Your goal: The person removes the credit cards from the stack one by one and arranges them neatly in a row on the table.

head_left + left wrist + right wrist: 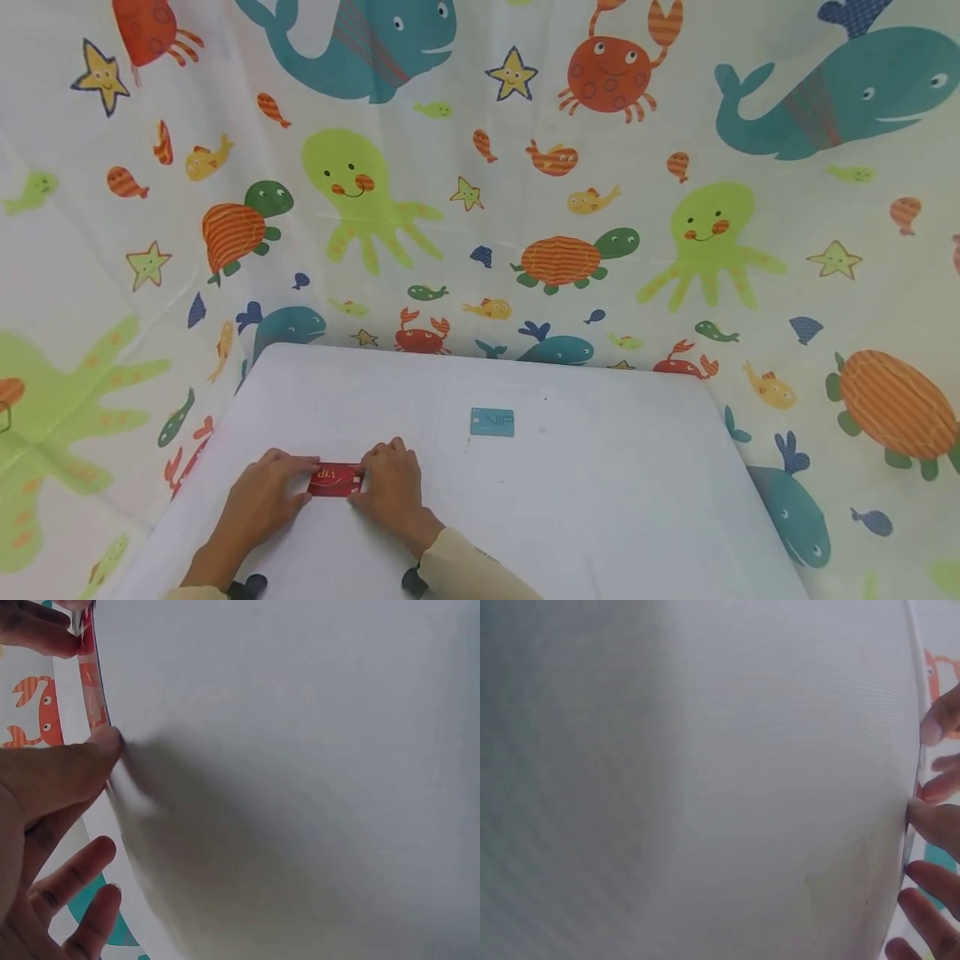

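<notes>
A red card (335, 481) printed with "VIP" lies at the left front of the white table, between both hands. My left hand (258, 497) pinches its left end, thumb on the near edge and fingers on the far edge. At the other end, my right hand (395, 487) holds the card the same way. In the left wrist view the card (91, 686) is seen almost edge-on, with the left hand (56, 799) gripping one end. Only fingers (934, 825) at the right edge show in the right wrist view, and the card there is mostly hidden.
A blue-teal VIP card (492, 422) lies flat farther back, right of the hands. The white tabletop (637, 483) stretches to the right. Behind and beside the table hangs a curtain (465, 242) printed with sea animals.
</notes>
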`<control>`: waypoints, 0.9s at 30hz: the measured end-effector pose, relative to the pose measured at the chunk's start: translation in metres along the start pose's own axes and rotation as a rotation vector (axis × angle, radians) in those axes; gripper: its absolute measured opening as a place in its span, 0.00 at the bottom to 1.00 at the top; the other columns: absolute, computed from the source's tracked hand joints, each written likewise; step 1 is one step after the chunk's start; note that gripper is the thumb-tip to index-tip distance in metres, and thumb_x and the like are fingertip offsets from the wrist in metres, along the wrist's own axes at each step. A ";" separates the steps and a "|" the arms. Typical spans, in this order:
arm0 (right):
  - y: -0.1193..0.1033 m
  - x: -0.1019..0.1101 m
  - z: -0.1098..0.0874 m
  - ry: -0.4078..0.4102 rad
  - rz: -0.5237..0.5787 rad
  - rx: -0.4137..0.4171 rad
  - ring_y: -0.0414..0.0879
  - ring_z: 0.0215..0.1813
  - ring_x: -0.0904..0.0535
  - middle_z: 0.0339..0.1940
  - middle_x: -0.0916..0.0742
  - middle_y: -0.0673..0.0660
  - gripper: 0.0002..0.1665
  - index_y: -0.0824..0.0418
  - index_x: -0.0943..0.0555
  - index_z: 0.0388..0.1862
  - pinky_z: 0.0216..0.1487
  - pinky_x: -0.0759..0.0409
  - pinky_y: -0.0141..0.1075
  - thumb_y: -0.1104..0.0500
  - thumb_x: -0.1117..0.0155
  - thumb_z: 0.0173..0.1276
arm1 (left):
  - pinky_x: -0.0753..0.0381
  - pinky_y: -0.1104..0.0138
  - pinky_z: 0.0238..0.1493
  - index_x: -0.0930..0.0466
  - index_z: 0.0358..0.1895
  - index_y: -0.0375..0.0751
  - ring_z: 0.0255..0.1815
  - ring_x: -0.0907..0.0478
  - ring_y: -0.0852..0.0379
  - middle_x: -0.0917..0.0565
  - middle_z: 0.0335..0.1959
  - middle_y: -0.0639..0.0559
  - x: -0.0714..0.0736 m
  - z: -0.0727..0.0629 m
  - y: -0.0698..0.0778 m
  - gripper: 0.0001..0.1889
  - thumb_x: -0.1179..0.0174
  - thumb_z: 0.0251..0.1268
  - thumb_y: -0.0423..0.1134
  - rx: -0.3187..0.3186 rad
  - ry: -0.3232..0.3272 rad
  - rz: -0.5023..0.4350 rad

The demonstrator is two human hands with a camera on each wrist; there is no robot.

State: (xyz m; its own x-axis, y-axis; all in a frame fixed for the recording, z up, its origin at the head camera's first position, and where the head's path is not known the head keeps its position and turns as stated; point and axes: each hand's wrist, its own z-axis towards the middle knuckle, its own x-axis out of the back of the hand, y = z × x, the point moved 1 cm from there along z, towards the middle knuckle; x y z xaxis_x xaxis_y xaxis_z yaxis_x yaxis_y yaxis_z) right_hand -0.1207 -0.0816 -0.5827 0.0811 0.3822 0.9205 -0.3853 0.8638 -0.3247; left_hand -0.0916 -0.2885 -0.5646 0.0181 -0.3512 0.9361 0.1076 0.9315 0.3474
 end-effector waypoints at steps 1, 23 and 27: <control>0.000 0.000 0.000 -0.003 0.001 -0.002 0.34 0.45 0.24 0.41 0.10 0.38 0.18 0.40 0.06 0.41 0.42 0.29 0.26 0.40 0.13 0.52 | 0.13 0.44 0.53 0.09 0.55 0.47 0.48 0.16 0.48 0.08 0.48 0.50 -0.001 0.000 0.000 0.26 0.15 0.48 0.40 -0.002 0.001 0.000; 0.035 0.027 -0.007 -0.041 0.323 -0.089 0.33 0.56 0.25 0.53 0.11 0.33 0.27 0.36 0.11 0.57 0.56 0.22 0.31 0.39 0.15 0.57 | 0.14 0.41 0.58 0.11 0.60 0.50 0.57 0.16 0.47 0.10 0.59 0.52 0.014 0.009 0.026 0.29 0.16 0.51 0.43 -0.068 0.108 -0.107; 0.048 0.040 -0.008 -0.027 0.361 -0.115 0.34 0.57 0.25 0.55 0.12 0.33 0.27 0.35 0.12 0.58 0.59 0.21 0.36 0.40 0.16 0.59 | 0.14 0.41 0.59 0.11 0.61 0.50 0.58 0.17 0.47 0.11 0.61 0.52 0.017 0.015 0.036 0.29 0.16 0.53 0.43 -0.092 0.114 -0.121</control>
State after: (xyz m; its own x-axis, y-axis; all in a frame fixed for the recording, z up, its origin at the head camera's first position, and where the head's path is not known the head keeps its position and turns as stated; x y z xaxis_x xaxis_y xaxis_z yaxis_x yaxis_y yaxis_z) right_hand -0.1285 -0.0225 -0.5628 -0.0662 0.6608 0.7477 -0.2789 0.7072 -0.6497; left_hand -0.1021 -0.2599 -0.5358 0.1118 -0.4737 0.8735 0.2066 0.8709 0.4459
